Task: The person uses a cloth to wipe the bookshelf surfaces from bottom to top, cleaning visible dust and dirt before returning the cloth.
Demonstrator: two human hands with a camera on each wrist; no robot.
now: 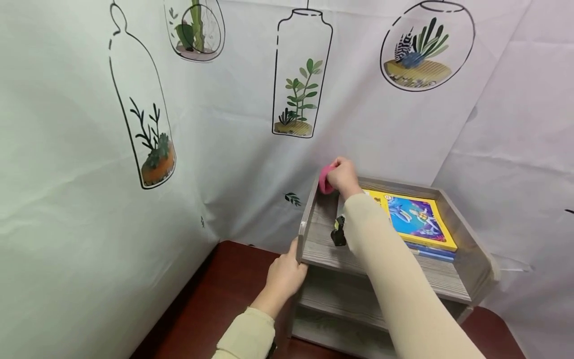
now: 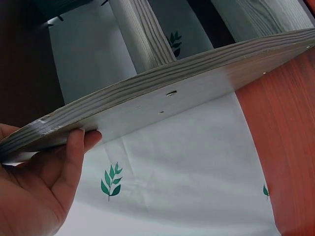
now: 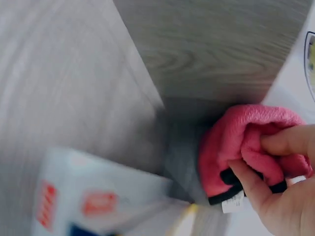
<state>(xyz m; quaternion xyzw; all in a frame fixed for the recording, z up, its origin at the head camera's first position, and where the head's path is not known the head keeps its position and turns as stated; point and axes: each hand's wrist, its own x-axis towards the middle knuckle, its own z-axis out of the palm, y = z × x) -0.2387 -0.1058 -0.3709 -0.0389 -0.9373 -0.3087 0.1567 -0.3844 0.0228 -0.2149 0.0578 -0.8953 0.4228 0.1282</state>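
Note:
My right hand (image 1: 344,175) pinches a pink cloth (image 1: 326,180) at the back left corner of a grey wood-grain shelf (image 1: 323,224). In the right wrist view the cloth (image 3: 229,147) is bunched, with black edging and a small white tag, and the fingers press into its folds. My left hand (image 1: 286,271) grips the front edge of the shelf's left side panel. Seen from the left wrist, fingers of this hand (image 2: 49,182) lie against the outer face of the panel (image 2: 162,105).
A yellow-bordered book (image 1: 417,219) with a sea picture lies on blue books (image 1: 432,253) on the top board, right of my right forearm. Lower shelves (image 1: 341,299) sit beneath. The unit stands on a red-brown table (image 1: 242,279) before white printed cloth walls (image 1: 242,149).

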